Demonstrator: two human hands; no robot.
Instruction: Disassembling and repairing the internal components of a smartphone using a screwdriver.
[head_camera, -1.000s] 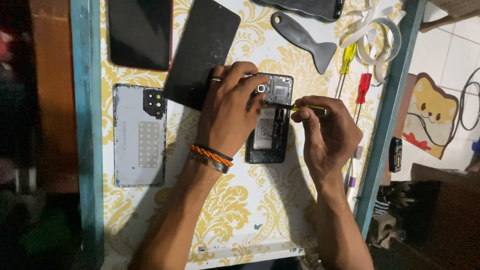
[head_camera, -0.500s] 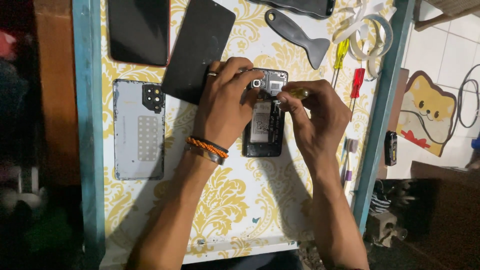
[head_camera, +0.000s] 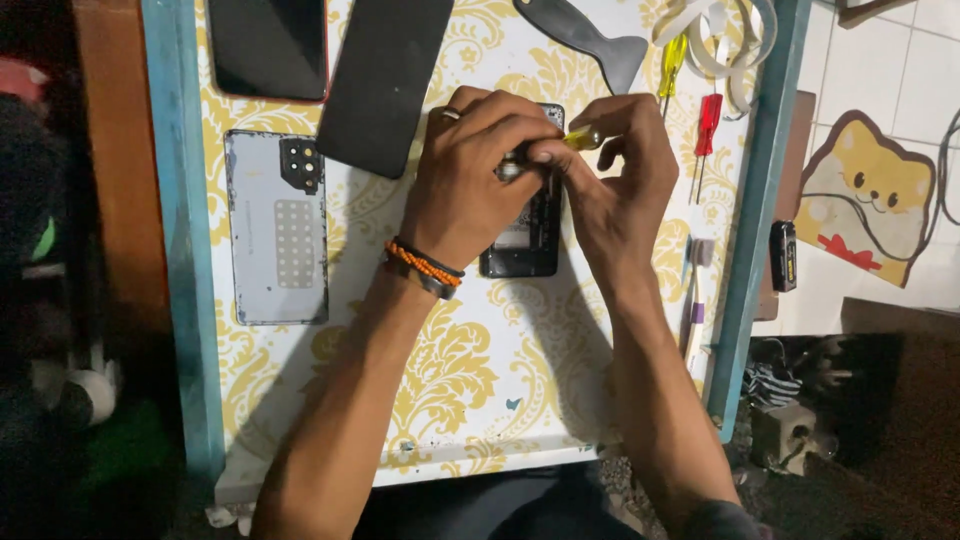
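An opened black phone (head_camera: 525, 240) lies back-up on the white and yellow patterned table (head_camera: 450, 380), its insides showing. My left hand (head_camera: 480, 175), with an orange bead bracelet at the wrist, presses down on the phone's upper part. My right hand (head_camera: 620, 170) is closed on a small yellow-handled screwdriver (head_camera: 582, 137) whose tip points into the phone's top, where the fingers of both hands meet. The phone's top half is hidden under my hands.
A grey phone back cover (head_camera: 277, 225) lies at the left. Two dark slabs (head_camera: 385, 80), (head_camera: 268, 45) lie at the back. A grey pry tool (head_camera: 585, 35), yellow (head_camera: 670, 65) and red (head_camera: 705, 125) screwdrivers and white tape rolls (head_camera: 725, 35) lie near the blue right edge (head_camera: 755, 220).
My right hand has moved left and up with the screwdriver until it meets my left hand over the phone's top. The view has shifted slightly.
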